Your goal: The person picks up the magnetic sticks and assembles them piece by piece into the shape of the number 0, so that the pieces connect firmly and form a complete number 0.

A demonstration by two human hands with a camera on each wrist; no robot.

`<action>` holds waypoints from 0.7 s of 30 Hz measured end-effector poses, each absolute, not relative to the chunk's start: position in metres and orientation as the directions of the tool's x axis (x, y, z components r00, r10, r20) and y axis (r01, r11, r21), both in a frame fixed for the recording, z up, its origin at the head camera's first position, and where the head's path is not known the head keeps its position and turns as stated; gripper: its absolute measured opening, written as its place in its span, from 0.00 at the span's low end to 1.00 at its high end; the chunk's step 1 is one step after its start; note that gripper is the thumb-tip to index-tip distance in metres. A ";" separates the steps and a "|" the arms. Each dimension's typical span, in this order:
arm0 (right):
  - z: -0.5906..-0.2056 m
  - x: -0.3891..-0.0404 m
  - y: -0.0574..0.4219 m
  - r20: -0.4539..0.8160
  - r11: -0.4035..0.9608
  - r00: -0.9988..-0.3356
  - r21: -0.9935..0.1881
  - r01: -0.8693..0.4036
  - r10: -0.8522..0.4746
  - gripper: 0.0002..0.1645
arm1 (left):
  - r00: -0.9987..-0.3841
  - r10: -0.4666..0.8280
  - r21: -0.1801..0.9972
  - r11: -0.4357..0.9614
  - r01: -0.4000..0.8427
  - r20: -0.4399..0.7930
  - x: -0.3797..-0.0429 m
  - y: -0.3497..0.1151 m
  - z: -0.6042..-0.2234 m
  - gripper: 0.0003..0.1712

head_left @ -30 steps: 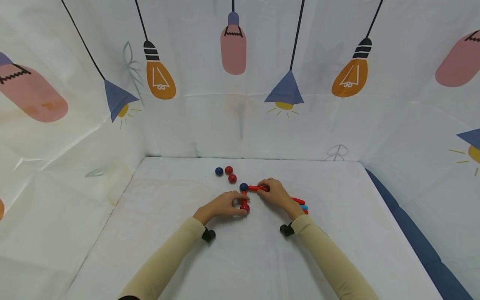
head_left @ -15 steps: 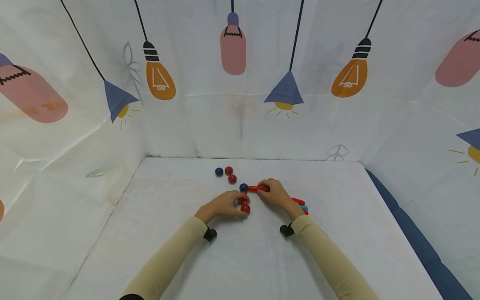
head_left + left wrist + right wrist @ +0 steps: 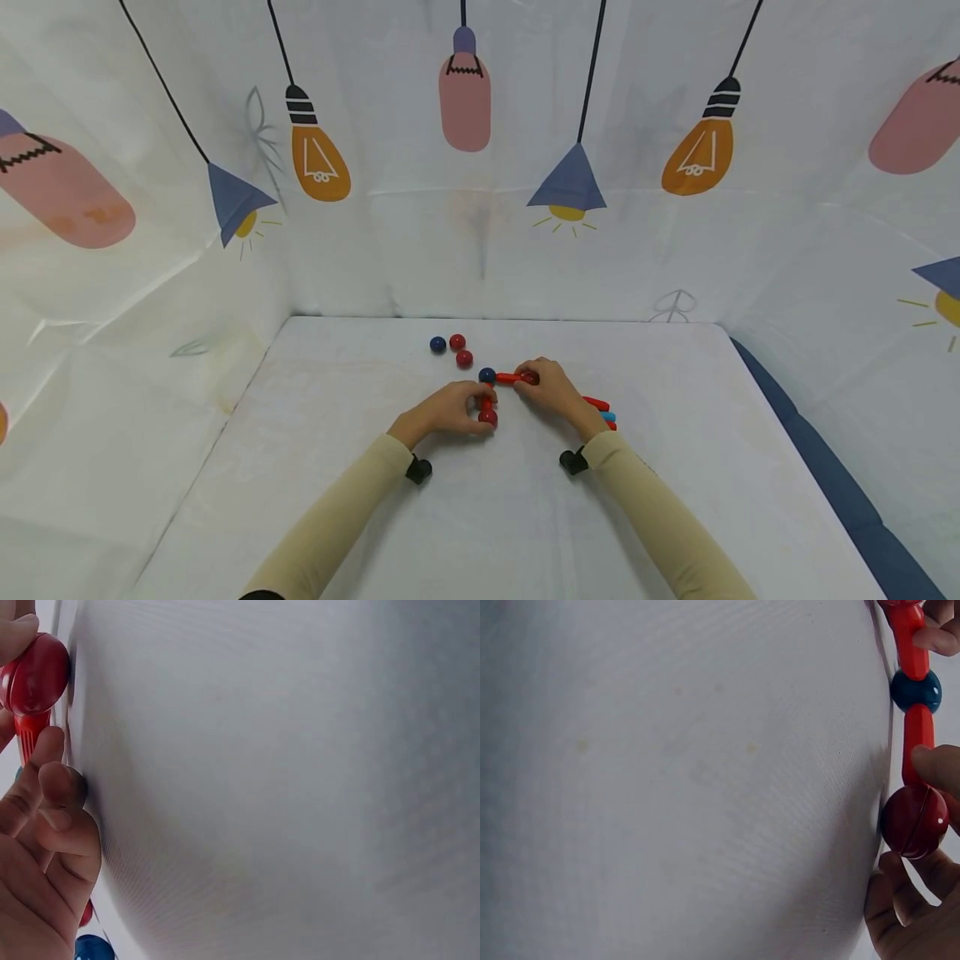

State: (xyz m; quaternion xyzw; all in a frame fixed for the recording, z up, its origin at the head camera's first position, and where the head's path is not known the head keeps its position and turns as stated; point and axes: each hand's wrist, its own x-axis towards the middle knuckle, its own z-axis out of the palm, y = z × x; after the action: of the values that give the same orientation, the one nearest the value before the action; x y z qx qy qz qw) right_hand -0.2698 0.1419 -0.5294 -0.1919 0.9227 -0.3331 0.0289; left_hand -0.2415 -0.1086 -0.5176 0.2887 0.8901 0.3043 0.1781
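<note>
On the white table, a joined chain of toy rods and balls bends at a dark blue ball (image 3: 487, 375). One red rod (image 3: 487, 402) runs from it toward the near side, ending in a red ball (image 3: 487, 418); my left hand (image 3: 446, 408) pinches that end between thumb and fingers. The other red rod (image 3: 918, 742) points right to a second red ball (image 3: 915, 821), held by my right hand (image 3: 549, 387) with its thumb on the rod. In the left wrist view the near red ball (image 3: 39, 675) shows under the thumb.
Behind the chain lie a loose blue ball (image 3: 438, 344) and two red balls, one red ball (image 3: 464, 359) nearer me. Partly hidden behind my right wrist are red rods (image 3: 597, 403) and a blue rod (image 3: 608, 417). A white printed sheet (image 3: 420, 242) rises behind the table.
My left hand and the near red ball have shifted very slightly, first right and then back left. My right hand keeps its hold with hardly any movement.
</note>
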 end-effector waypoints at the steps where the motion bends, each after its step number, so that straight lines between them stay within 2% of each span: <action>1: -0.529 -0.270 0.142 0.076 0.704 -0.924 -0.625 -0.336 -0.374 0.16 | -0.770 0.621 0.648 0.647 0.401 -0.144 -0.241 -0.109 -0.518 0.23; 6: -0.529 -0.270 0.142 0.053 0.705 -0.928 -0.635 -0.317 -0.369 0.16 | -0.771 0.620 0.669 0.636 0.384 -0.147 -0.241 -0.112 -0.518 0.25; 12: -0.526 -0.271 0.142 0.030 0.719 -0.929 -0.624 -0.306 -0.369 0.18 | -0.777 0.623 0.700 0.594 0.396 -0.089 -0.237 -0.117 -0.521 0.26; 21: -0.519 -0.271 0.142 0.014 0.716 -0.919 -0.622 -0.317 -0.394 0.16 | -0.797 0.602 0.734 0.561 0.383 -0.044 -0.230 -0.119 -0.525 0.18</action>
State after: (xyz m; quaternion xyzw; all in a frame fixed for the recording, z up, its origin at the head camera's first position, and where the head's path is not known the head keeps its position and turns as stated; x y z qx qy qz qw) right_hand -0.2713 0.1422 -0.5186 -0.1922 0.9243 -0.3243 0.0596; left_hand -0.2302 -0.1193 -0.5248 0.2826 0.8713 0.3736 0.1463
